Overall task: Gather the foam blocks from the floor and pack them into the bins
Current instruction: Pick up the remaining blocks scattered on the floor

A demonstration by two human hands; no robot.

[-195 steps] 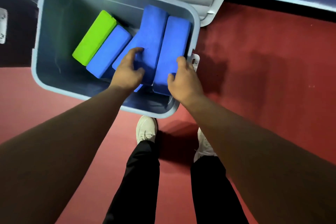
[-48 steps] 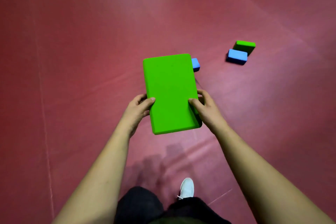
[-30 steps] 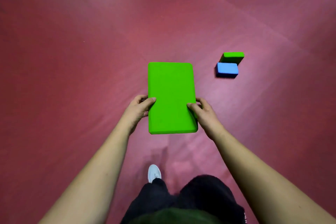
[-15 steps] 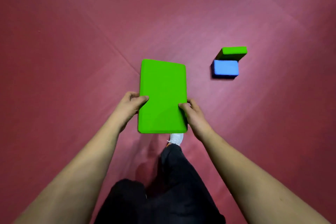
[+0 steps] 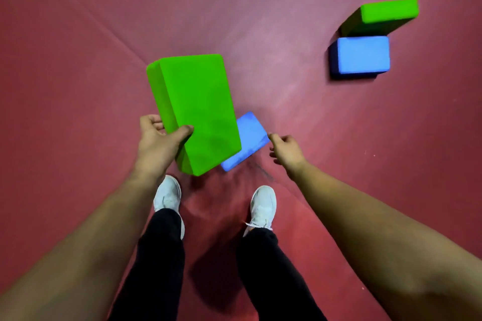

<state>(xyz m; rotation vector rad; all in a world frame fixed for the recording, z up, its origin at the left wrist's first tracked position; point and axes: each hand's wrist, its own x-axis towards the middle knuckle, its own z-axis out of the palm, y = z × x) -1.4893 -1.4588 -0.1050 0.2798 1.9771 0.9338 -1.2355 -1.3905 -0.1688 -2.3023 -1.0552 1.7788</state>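
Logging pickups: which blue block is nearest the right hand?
The blue block partly behind the held green block; the other blue block sits farther off.

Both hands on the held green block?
No, only the left hand grips the held green block; the right hand is off it, beside the near blue block.

A dark red floor with a matte, slightly worn surface fills the view, crossed by thin seam lines that run diagonally from the upper left toward the middle. Near the bottom centre two white lace-up shoes, the left shoe and the right shoe, stand apart on it, toes pointing up the picture. Black trousers cover both legs above the shoes, and a faint dark scuff marks the floor just ahead of the right shoe.
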